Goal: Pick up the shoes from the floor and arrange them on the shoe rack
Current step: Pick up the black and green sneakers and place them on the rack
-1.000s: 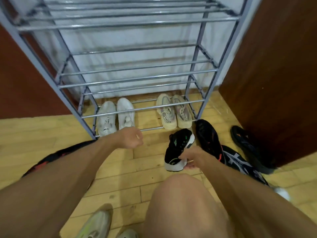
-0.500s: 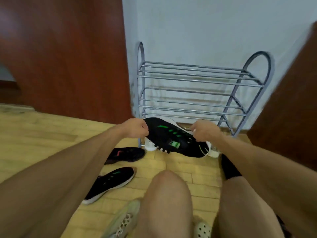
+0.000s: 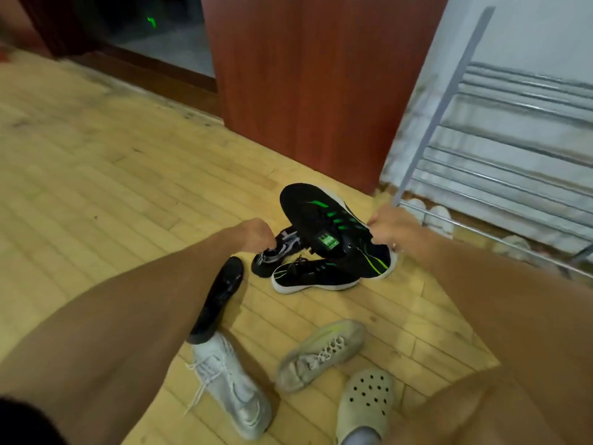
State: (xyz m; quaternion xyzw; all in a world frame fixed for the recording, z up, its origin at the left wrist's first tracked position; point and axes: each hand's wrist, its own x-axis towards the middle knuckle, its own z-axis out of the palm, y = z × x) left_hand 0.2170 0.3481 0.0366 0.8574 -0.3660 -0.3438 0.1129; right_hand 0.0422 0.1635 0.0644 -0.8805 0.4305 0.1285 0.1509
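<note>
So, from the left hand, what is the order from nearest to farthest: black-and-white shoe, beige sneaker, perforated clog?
1. black-and-white shoe, just below the left hand.
2. beige sneaker, lower right, nearer the person.
3. perforated clog, at the bottom edge.

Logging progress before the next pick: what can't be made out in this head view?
Shoe rack: head view, cut off by the right edge and blurred; most shelves unseen.
Left hand: head view, fingers hidden behind its own back; contact with the black-and-white shoe unclear.
Plain black shoe: head view, partly under the left forearm.
Green-striped shoe: head view, partly covered by the gripping right hand.
</note>
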